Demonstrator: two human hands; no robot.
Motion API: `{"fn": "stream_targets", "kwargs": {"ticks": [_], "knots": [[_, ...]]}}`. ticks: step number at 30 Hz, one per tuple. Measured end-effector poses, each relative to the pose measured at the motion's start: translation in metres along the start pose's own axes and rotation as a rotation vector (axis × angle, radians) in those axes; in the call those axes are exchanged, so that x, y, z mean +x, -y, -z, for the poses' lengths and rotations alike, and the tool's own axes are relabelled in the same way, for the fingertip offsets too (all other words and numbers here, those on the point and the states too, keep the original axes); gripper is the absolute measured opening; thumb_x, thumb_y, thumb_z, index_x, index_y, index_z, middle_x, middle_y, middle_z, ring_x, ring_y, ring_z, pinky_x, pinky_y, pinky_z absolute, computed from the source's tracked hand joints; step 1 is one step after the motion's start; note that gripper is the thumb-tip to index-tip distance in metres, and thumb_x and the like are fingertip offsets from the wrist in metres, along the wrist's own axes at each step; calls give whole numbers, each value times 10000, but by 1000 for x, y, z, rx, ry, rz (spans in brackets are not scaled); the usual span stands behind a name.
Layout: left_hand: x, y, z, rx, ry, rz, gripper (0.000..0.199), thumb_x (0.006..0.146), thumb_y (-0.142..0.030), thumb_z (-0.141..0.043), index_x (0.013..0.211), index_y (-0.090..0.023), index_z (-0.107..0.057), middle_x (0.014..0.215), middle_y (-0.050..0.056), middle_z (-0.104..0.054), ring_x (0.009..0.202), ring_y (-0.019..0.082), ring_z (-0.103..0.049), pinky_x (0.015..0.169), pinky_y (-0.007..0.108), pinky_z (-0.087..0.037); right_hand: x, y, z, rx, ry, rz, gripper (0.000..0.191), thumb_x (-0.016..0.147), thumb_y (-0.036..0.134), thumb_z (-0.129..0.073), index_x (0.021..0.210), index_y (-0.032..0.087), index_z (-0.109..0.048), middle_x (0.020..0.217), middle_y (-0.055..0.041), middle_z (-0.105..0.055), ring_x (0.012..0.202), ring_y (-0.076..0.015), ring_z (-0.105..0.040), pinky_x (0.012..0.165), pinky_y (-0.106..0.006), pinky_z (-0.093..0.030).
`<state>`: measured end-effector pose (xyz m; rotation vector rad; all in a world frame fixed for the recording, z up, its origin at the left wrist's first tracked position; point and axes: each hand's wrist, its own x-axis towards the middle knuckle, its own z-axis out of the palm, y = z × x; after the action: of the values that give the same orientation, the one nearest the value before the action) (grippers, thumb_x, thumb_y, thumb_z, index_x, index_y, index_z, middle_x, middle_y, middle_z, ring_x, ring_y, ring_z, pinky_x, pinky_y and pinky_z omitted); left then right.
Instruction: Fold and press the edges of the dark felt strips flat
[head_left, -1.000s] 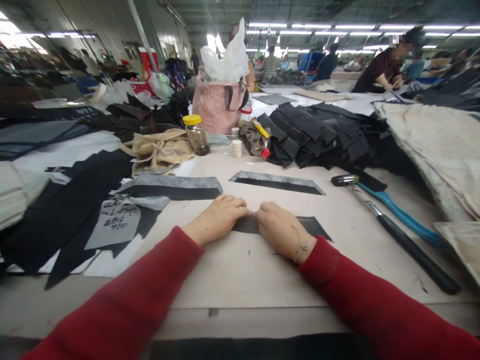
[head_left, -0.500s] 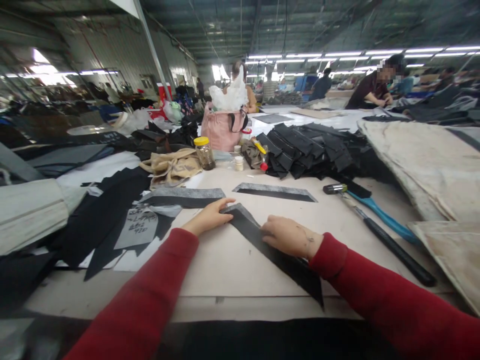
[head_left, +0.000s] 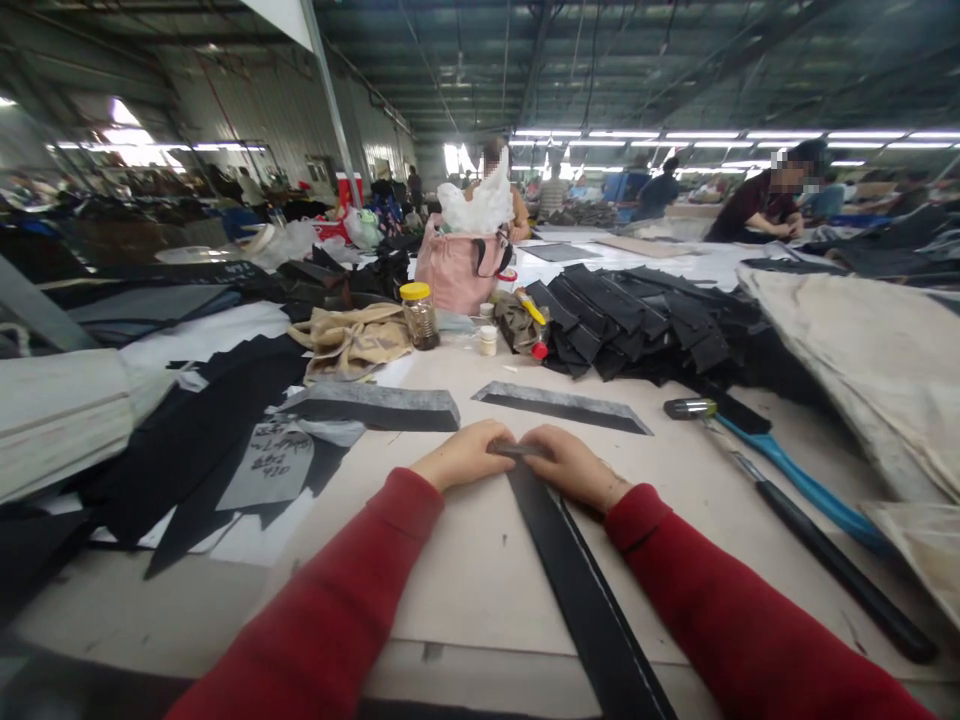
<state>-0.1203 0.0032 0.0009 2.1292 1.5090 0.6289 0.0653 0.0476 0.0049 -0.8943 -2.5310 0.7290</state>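
My left hand and my right hand are close together, both pinching the upper end of a black fabric strip. From there the strip runs down toward the table's near edge, with a thin pale line along its right side. Beyond my hands lie two more strips with grey and black bands, one at the left and one at the right. The fingertips partly hide the end they hold.
Right of my hands lie a black-handled hammer and a blue-handled brush. Black pieces are piled behind, near a pink bag and a yellow-lidded jar. A written grey label lies left. People work farther back.
My hands have come together at the strip's upper end. The strip now hangs more steeply toward the near edge, and the view has shifted slightly.
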Motion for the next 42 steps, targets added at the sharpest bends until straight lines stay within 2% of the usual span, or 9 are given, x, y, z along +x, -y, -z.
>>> {"fn": "stream_targets", "kwargs": {"ticks": [10, 19, 24, 28, 34, 36, 39, 40, 42], "knots": [[-2, 5, 4, 68, -88, -59, 209, 761, -136, -469, 876, -165, -641, 850, 24, -591, 808, 137, -534, 748, 240, -417, -4, -3, 0, -65, -18, 122, 216, 801, 160, -483, 959, 163, -629, 863, -60, -585, 865, -161, -502, 799, -302, -392], [-3, 0, 0, 194, -124, -77, 188, 734, -91, -465, 828, -167, -609, 830, 15, -575, 781, 138, -522, 710, 239, -419, -4, -5, -2, -66, -36, 142, 252, 759, 79, -481, 960, 149, -617, 901, -56, -587, 882, -153, -493, 816, -288, -388], [-7, -6, 2, 393, -63, -207, 201, 789, -90, -427, 864, -170, -596, 885, 36, -571, 882, 163, -496, 813, 275, -398, -4, -2, 0, -179, -5, 203, 239, 759, 63, -461, 913, 149, -622, 903, -64, -572, 875, -157, -485, 822, -298, -386], [-17, -7, 8, 521, 14, -289, 221, 841, -113, -394, 932, -176, -585, 950, 48, -567, 879, 167, -480, 813, 289, -393, -5, 3, 2, -326, 62, 235, 243, 781, 71, -434, 917, 145, -621, 900, -70, -558, 870, -161, -470, 821, -299, -384], [-25, 3, 16, 463, -25, -186, 236, 828, -101, -399, 867, -182, -617, 949, 37, -576, 897, 158, -491, 825, 288, -399, -6, 9, 5, -394, 98, 196, 241, 791, 79, -427, 927, 136, -617, 938, -83, -557, 894, -160, -460, 842, -291, -372], [-24, 1, 16, 409, -95, -163, 250, 807, -77, -397, 870, -177, -617, 950, 39, -577, 917, 160, -498, 840, 296, -404, -6, 10, 5, -393, 100, 192, 248, 785, 76, -429, 934, 134, -618, 937, -83, -559, 893, -161, -462, 842, -292, -373], [-18, -11, 8, 289, -255, -142, 265, 811, -90, -399, 1009, -161, -560, 1010, 53, -567, 971, 161, -500, 883, 304, -406, -6, 10, 4, -382, 87, 195, 255, 778, 78, -430, 936, 129, -624, 934, -88, -568, 891, -167, -471, 847, -300, -374], [-15, -16, 3, 257, -278, -140, 282, 816, -102, -406, 1067, -155, -524, 1034, 58, -561, 982, 159, -501, 892, 304, -407, -7, 9, 3, -371, 77, 193, 259, 774, 76, -430, 934, 125, -628, 934, -90, -572, 896, -170, -475, 852, -304, -374], [-12, -24, -9, 233, -240, -137, 316, 817, -121, -428, 1128, -152, -472, 1056, 63, -554, 986, 159, -504, 897, 307, -413, -7, 6, 3, -316, 62, 195, 271, 767, 73, -436, 945, 126, -632, 941, -90, -581, 920, -171, -485, 867, -309, -371]]}}
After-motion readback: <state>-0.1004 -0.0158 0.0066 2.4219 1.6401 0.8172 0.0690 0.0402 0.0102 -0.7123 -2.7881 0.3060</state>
